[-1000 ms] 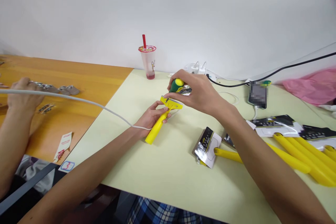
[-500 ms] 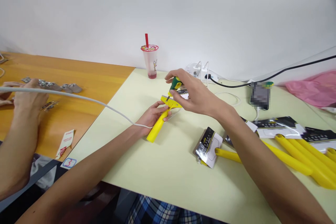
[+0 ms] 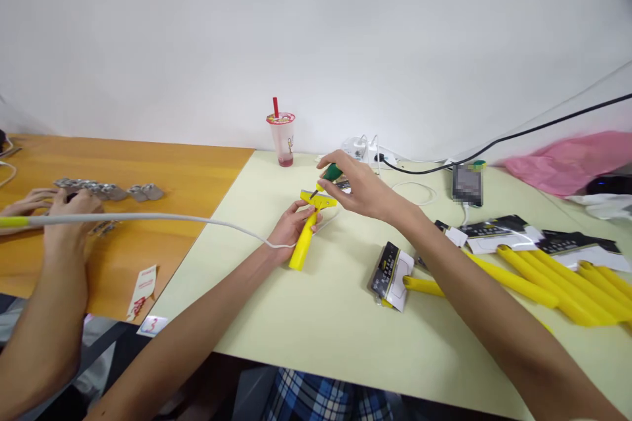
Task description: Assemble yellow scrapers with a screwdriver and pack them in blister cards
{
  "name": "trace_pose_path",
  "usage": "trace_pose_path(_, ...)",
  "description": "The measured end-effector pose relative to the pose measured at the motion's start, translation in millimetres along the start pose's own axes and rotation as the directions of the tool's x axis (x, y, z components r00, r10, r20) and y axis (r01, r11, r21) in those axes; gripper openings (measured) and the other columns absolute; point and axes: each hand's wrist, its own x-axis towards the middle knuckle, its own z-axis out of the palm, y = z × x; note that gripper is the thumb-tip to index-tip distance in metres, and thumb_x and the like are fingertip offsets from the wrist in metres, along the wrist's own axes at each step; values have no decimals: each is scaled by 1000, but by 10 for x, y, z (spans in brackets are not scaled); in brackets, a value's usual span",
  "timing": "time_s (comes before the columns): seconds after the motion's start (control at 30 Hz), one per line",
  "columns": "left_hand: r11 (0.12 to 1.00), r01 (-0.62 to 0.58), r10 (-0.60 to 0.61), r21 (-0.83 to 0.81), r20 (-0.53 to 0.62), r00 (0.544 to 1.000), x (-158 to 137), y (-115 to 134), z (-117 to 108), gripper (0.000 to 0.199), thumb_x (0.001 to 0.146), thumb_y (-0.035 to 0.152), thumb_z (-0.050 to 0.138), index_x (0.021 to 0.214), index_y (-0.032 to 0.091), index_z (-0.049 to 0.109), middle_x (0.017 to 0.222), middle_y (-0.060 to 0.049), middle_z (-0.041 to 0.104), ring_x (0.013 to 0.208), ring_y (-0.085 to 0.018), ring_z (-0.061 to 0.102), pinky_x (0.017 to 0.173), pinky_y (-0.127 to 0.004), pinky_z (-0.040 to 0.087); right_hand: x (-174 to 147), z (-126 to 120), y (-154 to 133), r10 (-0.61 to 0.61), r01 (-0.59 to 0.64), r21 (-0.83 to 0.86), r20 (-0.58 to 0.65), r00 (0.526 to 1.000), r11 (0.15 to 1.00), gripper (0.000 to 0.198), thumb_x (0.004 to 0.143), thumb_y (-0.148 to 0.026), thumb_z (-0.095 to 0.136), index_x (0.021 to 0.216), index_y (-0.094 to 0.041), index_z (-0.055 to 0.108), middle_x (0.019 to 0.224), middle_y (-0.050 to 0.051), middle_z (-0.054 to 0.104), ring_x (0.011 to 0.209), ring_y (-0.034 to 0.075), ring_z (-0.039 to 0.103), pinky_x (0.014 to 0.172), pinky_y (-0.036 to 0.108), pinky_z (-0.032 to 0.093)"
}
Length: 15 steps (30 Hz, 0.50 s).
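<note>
My left hand (image 3: 287, 225) is closed around a yellow scraper (image 3: 301, 253), its wide head pointing away from me and its handle toward me. In my right hand (image 3: 363, 185) is a screwdriver (image 3: 332, 173) with a green and yellow handle, gripped between thumb and fingers. The screwdriver's tip meets the left part of the scraper head, close to the fingers of my left hand. A screw hole shows on the right of that head. Whether a screw sits under the tip is too small to tell. A white cable (image 3: 247, 231) crosses over my left wrist.
Packaged yellow-handled scrapers (image 3: 557, 283) lie to the right, with one package (image 3: 392, 275) nearer the middle. A cup with a red straw (image 3: 283, 141) and a power strip (image 3: 368, 150) stand by the wall. At left, another person's hands (image 3: 69, 207) work beside small metal parts (image 3: 145, 192).
The view has tilted up and turned slightly. Both hands keep their hold, with the screwdriver still at the scraper head. The screwdriver handle shows a different side, and the scraper handle points more straight toward me.
</note>
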Motion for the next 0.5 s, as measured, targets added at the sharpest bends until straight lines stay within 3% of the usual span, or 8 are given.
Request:
trace_pose_path(0.13, 1000, 0, -1, -27, -11, 1000, 39, 52, -45, 47, 77, 10, 92, 102, 20, 53, 106, -5, 73, 80, -12, 74, 59, -17, 54, 77, 14, -21, 63, -68, 94, 61, 996, 993, 30, 106, -25, 52, 135, -23, 50, 132, 16, 66, 110, 25, 71, 91, 42, 57)
trace_pose_path(0.27, 995, 40, -41, -90, -9, 999, 71, 103, -81, 39, 82, 7, 87, 101, 19, 55, 111, -9, 74, 85, -12, 76, 62, -16, 57, 280, 78, -25, 76, -79, 26, 95, 993, 997, 16, 105, -27, 57, 121, -24, 57, 127, 12, 70, 100, 24, 70, 91, 40, 54)
trace_pose_path(0.37, 993, 73, -73, -95, 9, 997, 75, 144, -103, 30, 87, 7, 83, 106, 15, 61, 113, -12, 74, 88, -12, 76, 67, -16, 60, 429, 172, 4, 127, -124, -40, 103, 986, 992, 11, 105, -33, 61, 111, -25, 57, 108, 8, 73, 89, 23, 68, 83, 37, 52)
trace_pose_path(0.43, 995, 63, -64, -80, -2, 998, 65, 180, -116, 24, 94, 14, 81, 113, 13, 67, 118, -14, 73, 94, -15, 75, 75, -21, 63, 493, 252, 38, 123, -121, -32, 98, 988, 992, 12, 106, -34, 60, 109, -24, 55, 104, 8, 73, 88, 23, 67, 83, 38, 51)
trace_pose_path(0.5, 997, 33, -34, -66, -15, 999, 50, 222, -124, 31, 101, 28, 77, 127, 13, 69, 128, -15, 72, 106, -21, 74, 88, -34, 66, 527, 335, 74, 71, -74, 26, 93, 993, 997, 7, 106, -29, 55, 111, -24, 53, 113, 10, 72, 94, 24, 68, 88, 40, 53)
